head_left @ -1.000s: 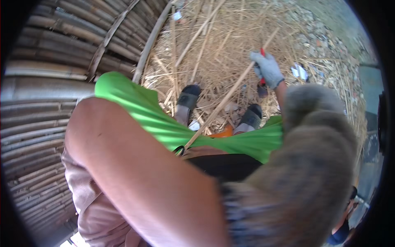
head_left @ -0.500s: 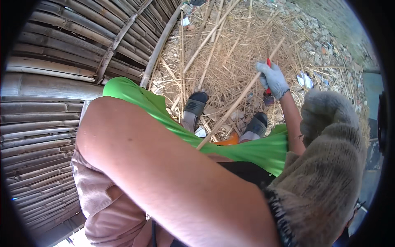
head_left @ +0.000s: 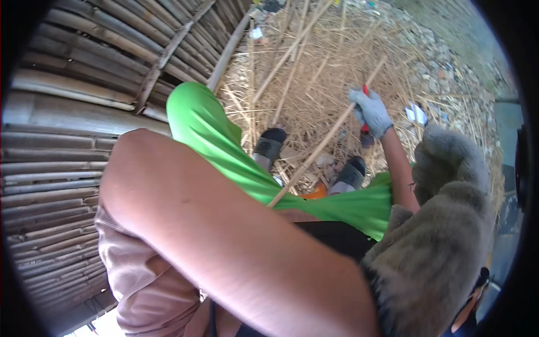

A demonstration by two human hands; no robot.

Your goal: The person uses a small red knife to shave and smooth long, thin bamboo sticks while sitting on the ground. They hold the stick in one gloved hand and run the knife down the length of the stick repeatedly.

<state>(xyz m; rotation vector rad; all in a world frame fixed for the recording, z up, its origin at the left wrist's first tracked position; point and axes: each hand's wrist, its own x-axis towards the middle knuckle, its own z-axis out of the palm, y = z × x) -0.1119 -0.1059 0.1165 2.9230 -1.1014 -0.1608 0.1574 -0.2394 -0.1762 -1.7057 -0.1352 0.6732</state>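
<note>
My right hand [head_left: 371, 111], in a pale work glove, is closed around a thin bamboo stick [head_left: 319, 149] and a red-handled tool [head_left: 365, 90]. The tool's working end is not clear. From the glove, the stick slants down toward my lap, and its lower end disappears behind my left forearm. My left hand [head_left: 435, 241], in a dirty grey glove, looms large at the right, close to the camera. Its fingers are curled, and anything inside them is hidden. The left forearm crosses the whole lower view.
A wall of bamboo slats [head_left: 67, 135] rises at the left. Straw and thin sticks [head_left: 325, 62] litter the stony ground ahead. My sandalled feet [head_left: 269, 143] rest there, near an orange object [head_left: 315, 192]. A white scrap [head_left: 415, 113] lies right of the right hand. Part of another person [head_left: 474, 300] shows at lower right.
My left knee, in green cloth, has shifted up and to the right. The left glove has tilted slightly; the right hand keeps its hold with almost no movement.
</note>
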